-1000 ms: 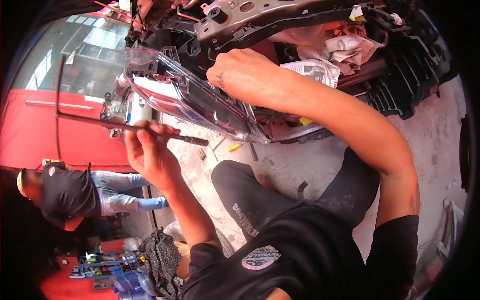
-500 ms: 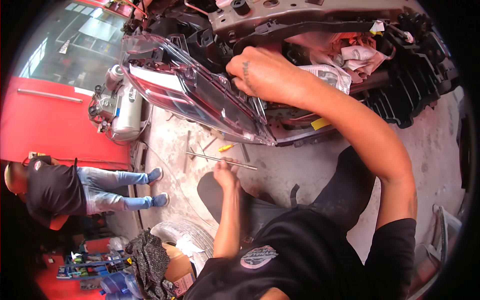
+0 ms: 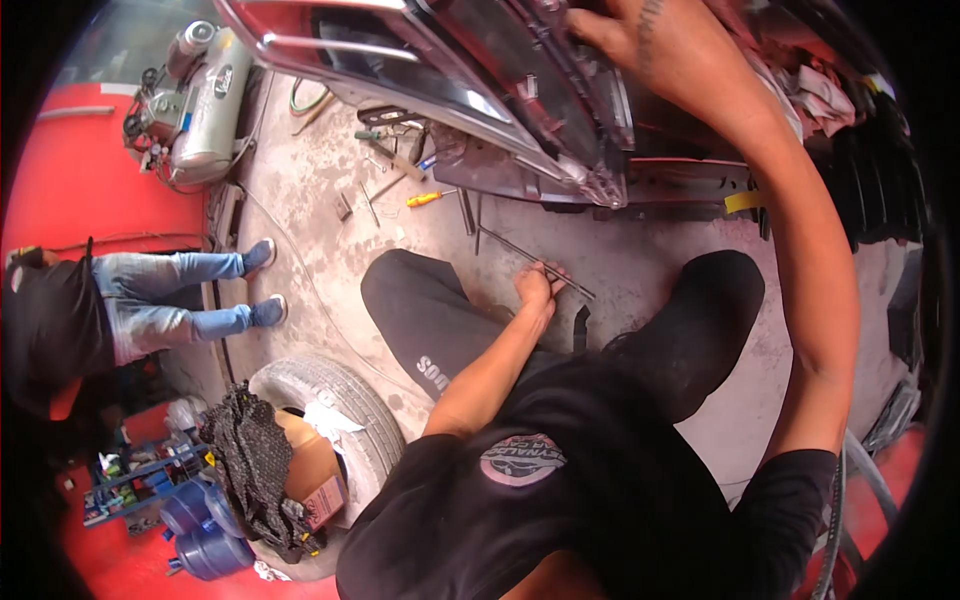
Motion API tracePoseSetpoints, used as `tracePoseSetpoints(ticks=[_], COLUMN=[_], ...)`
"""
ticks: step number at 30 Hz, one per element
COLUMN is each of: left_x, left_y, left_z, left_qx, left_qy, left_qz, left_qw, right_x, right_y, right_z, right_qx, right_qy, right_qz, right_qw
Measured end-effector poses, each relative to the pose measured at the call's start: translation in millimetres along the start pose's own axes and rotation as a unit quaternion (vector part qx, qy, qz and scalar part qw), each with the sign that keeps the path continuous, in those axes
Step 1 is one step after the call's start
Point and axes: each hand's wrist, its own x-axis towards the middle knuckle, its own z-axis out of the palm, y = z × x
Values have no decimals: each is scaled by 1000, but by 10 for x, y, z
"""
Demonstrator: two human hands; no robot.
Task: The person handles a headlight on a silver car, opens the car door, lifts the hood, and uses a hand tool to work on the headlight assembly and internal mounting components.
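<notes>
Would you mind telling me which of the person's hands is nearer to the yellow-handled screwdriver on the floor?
Left. The left hand is down at the floor on a long metal rod, right of the screwdriver. The right hand is up on the headlight, farther off.

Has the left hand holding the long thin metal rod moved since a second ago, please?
Yes. The left hand with the long thin metal rod has dropped from beside the clear headlight to the concrete floor.

The long rod (image 3: 535, 262) in the left hand (image 3: 535, 287) looks like dull dark metal, and it lies on rough, stained concrete floor (image 3: 640, 265). The headlight (image 3: 470, 70) under the right hand (image 3: 640, 40) has clear glossy plastic. The tyre (image 3: 340, 410) is matt rubber with a dark cloth (image 3: 250, 460) on it.
</notes>
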Motion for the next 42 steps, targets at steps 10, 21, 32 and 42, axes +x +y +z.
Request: tracePoseSetpoints(ticks=[10,21,32,42], left_x=[484,1056,-866,-2822], left_y=[-686,-741,2493,4316], left_z=[-280,-333,-35,10], left_qx=[52,251,-104,-286], left_qy=[36,-17,-429,-813], left_qz=[-30,-26,221,433], left_qw=[998,968,870,263], right_x=[-76,-30,-12,92], right_y=[300,109,-250,-277], right_z=[113,75,79,107], right_qx=[84,-31,-87,-30], right_qy=[-28,-17,-54,-38], right_qz=[57,101,111,136], right_qw=[994,994,989,989])
